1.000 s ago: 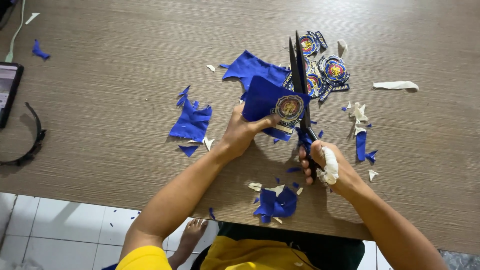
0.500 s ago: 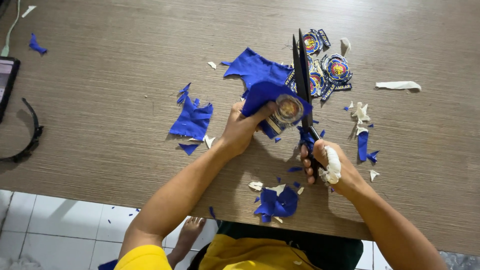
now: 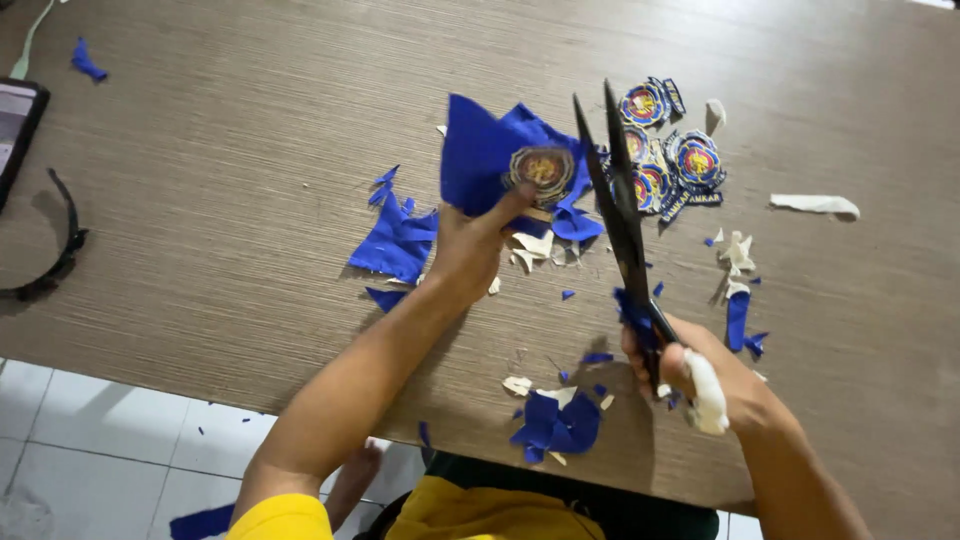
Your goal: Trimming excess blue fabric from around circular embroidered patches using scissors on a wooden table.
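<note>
The left hand is clamped on a piece of blue cloth, thumb pressing on its near edge, holding it lifted above the counter. A round gold badge shows on the cloth, just beside the thumb. The right hand is closed around the handles of a pair of black scissors; a white wrap covers one of its fingers. The blades point to the far side and stand slightly apart, just right of the cloth, their tips beyond its right edge.

Right of the blades, at the far side, lies a cluster of finished round badges in blue, red and gold. To the left of the left hand lie blue cloth scraps, and another heap of blue scraps sits at the near edge, between the two forearms. White backing bits lie right of the scissors, and a longer white strip lies further right. At the far left edge sit a dark device and a black curved band. White floor tiles show below the counter.
</note>
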